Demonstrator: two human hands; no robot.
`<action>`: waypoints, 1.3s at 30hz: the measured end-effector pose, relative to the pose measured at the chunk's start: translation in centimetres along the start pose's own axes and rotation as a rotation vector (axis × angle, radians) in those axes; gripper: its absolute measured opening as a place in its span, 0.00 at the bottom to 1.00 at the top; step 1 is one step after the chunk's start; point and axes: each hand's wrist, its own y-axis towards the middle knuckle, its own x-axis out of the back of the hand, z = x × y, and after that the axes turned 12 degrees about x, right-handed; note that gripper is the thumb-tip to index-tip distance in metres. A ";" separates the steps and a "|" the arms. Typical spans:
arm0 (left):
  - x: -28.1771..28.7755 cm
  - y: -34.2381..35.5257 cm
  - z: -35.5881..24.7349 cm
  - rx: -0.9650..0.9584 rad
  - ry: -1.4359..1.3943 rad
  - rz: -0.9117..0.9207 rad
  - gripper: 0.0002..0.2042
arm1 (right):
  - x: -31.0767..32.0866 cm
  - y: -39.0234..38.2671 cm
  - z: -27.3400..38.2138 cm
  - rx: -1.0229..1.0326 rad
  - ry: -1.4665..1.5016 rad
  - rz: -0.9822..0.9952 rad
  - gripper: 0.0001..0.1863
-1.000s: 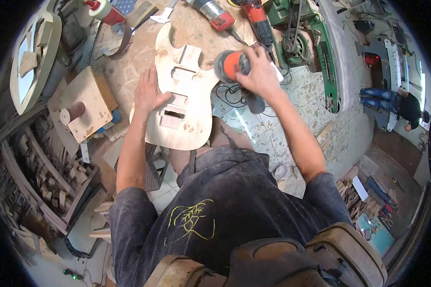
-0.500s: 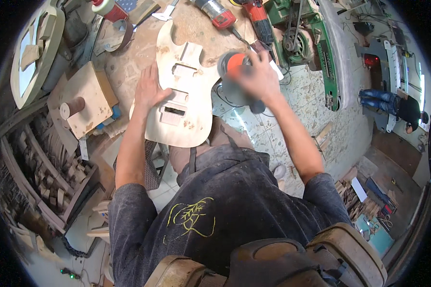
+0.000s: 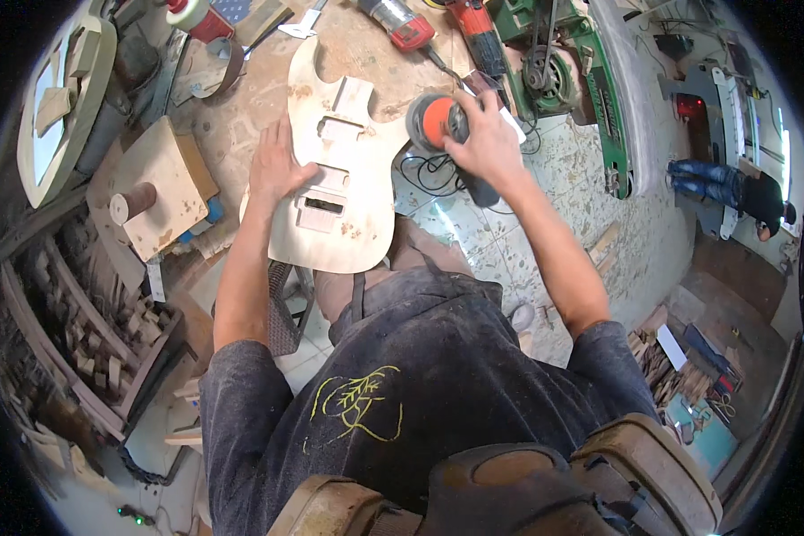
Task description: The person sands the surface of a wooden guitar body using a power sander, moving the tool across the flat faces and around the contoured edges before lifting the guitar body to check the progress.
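Though the guitar body [image 3: 366, 210] is hollowed, I see it unpainted, the left hand [image 3: 275, 167] spread on it, gripping nothing, the right hand [image 3: 489, 150] clasping a sander [image 3: 437, 118].

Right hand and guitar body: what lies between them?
In the head view, the orange-topped sander lies between the right hand and the guitar body.

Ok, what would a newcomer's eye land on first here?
The pale guitar body, above and left of centre, stands out first, the left hand on its edge. Beside it, the right hand holds an orange-topped sander; farther right, near the top, stands a green machine.
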 end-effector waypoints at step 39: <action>0.5 0.0 -0.4 0.005 -0.051 -0.033 0.54 | 0.1 -1.8 3.2 0.249 -0.004 0.200 0.30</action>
